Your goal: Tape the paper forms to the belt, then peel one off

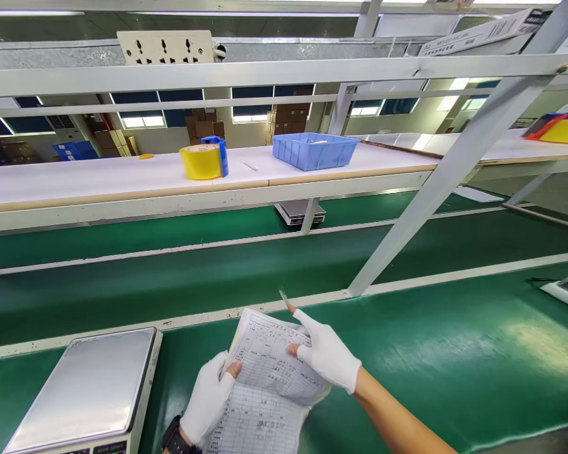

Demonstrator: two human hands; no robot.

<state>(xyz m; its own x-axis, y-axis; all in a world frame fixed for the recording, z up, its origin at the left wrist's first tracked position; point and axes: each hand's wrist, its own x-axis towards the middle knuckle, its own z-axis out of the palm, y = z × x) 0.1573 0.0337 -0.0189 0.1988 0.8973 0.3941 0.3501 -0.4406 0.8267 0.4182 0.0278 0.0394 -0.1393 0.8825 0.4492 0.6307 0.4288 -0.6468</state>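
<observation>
A printed paper form (265,384) with a table of small text lies over the green mat at the near edge. My left hand (209,398), in a white fingertip-less glove with a dark wristband, grips its left edge between thumb and fingers. My right hand (322,353), gloved the same way, rests on the upper right part of the sheet, its index finger stretched out toward the sheet's top corner.
A weighing scale (88,394) with a steel platform stands at the near left. Beyond runs a green conveyor belt (246,277). On the white shelf (99,183) sit yellow and blue tape rolls (203,161) and a blue plastic bin (315,150). A slanted metal strut (435,195) crosses at right.
</observation>
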